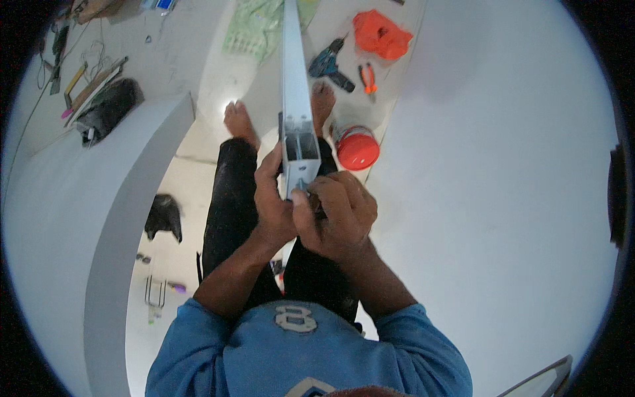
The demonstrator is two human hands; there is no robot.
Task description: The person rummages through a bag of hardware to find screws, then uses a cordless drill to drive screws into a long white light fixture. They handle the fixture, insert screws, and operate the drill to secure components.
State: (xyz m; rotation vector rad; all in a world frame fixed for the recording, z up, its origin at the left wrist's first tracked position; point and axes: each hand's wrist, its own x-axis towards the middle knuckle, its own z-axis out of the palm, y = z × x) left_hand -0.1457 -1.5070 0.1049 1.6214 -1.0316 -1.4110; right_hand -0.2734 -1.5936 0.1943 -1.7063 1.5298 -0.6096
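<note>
Metal channel (296, 86) held at near end

Far L, blk bag (164, 217) on flr (192, 185). L hand (270, 202) grips channel's near end, above legs (231, 198); R hand (344, 208) pinches bolt (301, 184) there. To R: red-lidded tub (358, 153), orange-handled pliers (368, 82).

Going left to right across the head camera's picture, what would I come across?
Dark pouch → black bag → left hand → metal bar → drill → pliers.

two hands (344, 215) (one left, one right), one metal bar (296, 86), one drill (326, 61), two feet (240, 123), one pair of pliers (368, 80)
</note>
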